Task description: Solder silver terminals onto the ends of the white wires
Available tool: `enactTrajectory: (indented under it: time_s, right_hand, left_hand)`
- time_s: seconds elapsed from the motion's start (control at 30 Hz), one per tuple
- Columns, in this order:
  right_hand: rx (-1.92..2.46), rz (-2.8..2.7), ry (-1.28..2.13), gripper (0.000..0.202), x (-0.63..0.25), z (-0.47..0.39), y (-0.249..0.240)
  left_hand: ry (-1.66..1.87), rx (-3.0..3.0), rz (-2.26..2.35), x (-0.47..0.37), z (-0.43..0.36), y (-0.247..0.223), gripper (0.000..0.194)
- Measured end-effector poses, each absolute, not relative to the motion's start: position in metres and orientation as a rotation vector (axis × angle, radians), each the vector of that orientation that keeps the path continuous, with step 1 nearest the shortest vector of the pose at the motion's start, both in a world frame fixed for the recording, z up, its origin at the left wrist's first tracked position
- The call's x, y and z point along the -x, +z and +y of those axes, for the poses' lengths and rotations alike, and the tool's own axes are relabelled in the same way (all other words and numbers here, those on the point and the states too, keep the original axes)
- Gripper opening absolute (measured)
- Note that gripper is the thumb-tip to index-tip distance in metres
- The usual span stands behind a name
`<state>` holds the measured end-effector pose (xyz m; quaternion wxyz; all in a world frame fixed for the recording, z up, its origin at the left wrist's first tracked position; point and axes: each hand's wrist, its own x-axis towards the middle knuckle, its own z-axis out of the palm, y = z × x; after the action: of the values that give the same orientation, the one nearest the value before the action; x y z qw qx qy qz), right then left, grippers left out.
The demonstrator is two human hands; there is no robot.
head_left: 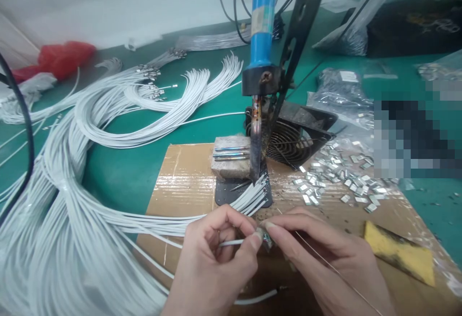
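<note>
Thumb and fingers of my left hand (216, 268) are pinched on a white cable (231, 243) close to its end. Opposite it, the fingertips of my right hand (325, 253) close on a small shiny metal connector (267, 242) at that cable end; the fingers partly hide the join. A thin solder wire (337, 271) runs across my right hand. Just above both hands, the tip of a blue-handled soldering iron (262, 41) points down in its stand. White cable ends (252, 198) lie fanned below the tip. Another white cable (256, 299) lies under my hands.
Cardboard (180, 176) covers the green table (119, 162). Thick bundles of white cable (72, 239) fill the left. A grey block (231, 169), a black fan (292, 138), scattered metal connectors (346, 181) and a scorched yellow sponge (400, 253) lie around the iron. Plastic bags (339, 94) stand behind.
</note>
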<state>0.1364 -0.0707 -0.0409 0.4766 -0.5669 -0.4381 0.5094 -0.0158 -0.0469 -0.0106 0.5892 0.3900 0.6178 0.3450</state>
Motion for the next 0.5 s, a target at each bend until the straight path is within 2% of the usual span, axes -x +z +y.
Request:
enactTrajectory:
  time_s: [0.27, 0.5]
  right_hand:
    - [1.519, -1.033, 0.967, 0.042, -0.1299, -0.0722, -0.0454]
    - [1.560, -1.009, 0.947, 0.043, -0.1271, -0.0786, -0.0431]
  left_hand:
    - [0.821, -0.830, 1.389, 0.0128, -0.0431, -0.0048, 0.016]
    - [0.900, -0.811, 1.425, 0.0074, -0.0405, -0.0024, 0.016]
